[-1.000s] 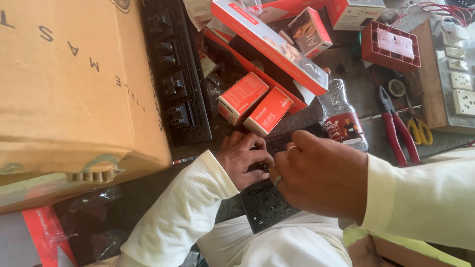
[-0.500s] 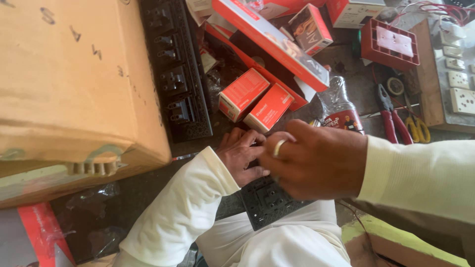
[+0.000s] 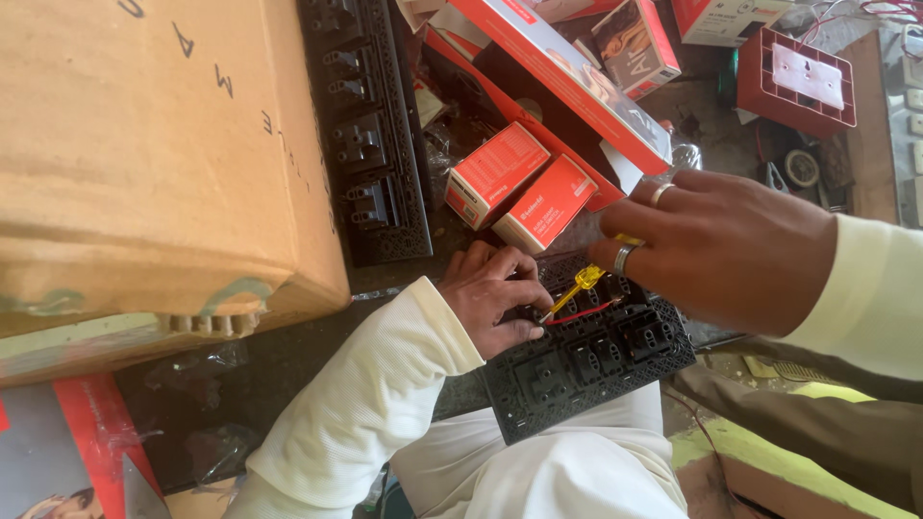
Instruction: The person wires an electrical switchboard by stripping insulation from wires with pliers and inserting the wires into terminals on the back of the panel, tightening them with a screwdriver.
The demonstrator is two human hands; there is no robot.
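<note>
We rest the black plastic multi-socket board (image 3: 586, 360) on our lap. Our right hand (image 3: 721, 250) grips the yellow-handled screwdriver (image 3: 575, 288), its shaft slanting down-left toward the red wire (image 3: 582, 314). Our left hand (image 3: 495, 298), nearer the tip, presses closed fingers against the board's left end.

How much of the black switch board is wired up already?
Several black sockets already sit in the black panel on the lap. Right now the left hand steadies it while the right hand drives a yellow-handled screwdriver at a red wire. Only that one wire shows, so most sockets probably remain. A second black panel lies untouched beside the cardboard box.
</note>
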